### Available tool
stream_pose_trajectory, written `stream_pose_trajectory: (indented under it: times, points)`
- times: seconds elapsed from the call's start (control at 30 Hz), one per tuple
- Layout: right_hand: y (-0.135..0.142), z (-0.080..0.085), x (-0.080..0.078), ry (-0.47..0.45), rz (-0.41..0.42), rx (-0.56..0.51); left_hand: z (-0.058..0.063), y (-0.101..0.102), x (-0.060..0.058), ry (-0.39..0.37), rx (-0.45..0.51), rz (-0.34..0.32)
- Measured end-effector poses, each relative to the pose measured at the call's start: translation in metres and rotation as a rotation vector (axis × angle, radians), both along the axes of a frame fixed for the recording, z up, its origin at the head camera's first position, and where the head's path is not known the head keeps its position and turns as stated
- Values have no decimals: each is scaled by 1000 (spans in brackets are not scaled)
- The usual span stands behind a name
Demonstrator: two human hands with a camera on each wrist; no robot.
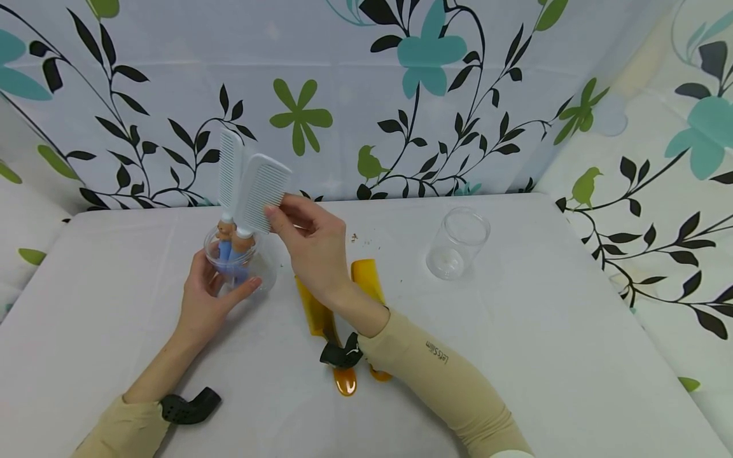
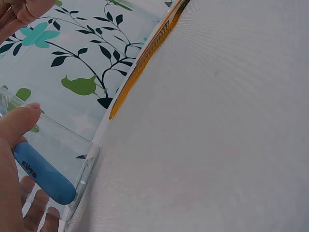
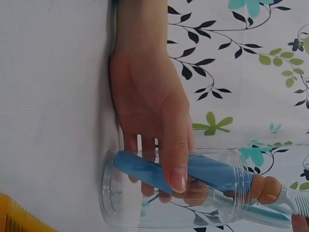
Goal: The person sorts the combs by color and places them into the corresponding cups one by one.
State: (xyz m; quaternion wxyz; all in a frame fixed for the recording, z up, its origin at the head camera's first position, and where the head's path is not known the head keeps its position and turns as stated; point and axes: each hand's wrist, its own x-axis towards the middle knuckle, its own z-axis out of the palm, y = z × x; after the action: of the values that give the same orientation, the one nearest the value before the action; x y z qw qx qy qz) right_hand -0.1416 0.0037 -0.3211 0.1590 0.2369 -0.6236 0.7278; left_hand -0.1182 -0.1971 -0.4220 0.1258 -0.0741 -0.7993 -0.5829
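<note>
On the left of the table my left hand [image 1: 203, 305] grips a clear plastic jar [image 3: 111, 200], thumb on one side and fingers round the other. Two pale combs stand head up in it, their blue handles [image 2: 46, 174] inside and brown bear-shaped figures at the necks. My right hand [image 1: 315, 245] pinches the toothed head of the nearer pale comb [image 1: 260, 191] above the rim. Just left of it rises the head of the other pale comb [image 1: 230, 165]. In the right wrist view only a fingertip of the right hand shows, at the lower right edge.
Two yellow combs [image 1: 368, 277] lie on the white table [image 1: 515, 356] under the right forearm, partly hidden by it. Another clear jar [image 1: 458, 245] stands at the back right. Small dark crumbs dot the cloth between. A patterned curtain [image 1: 343, 140] hangs behind.
</note>
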Motion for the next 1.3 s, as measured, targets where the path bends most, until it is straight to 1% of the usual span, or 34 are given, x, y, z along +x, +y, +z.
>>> stream_pose_trajectory:
  times: [0.27,0.6,0.77,1.03,1.3]
  points:
    - [-2,0,1,-27,7,7,0,0,0,7,7,0]
    - [-2,-3,1,-30,26,38,1,0,1,3,3,3]
    - [-2,-4,1,-29,29,47,3,1,2,4,17,0]
    - [-3,-6,3,-47,49,70,3,2,2,-2,20,3]
    - [-1,-5,4,-53,77,98,2,2,2,-3,15,2]
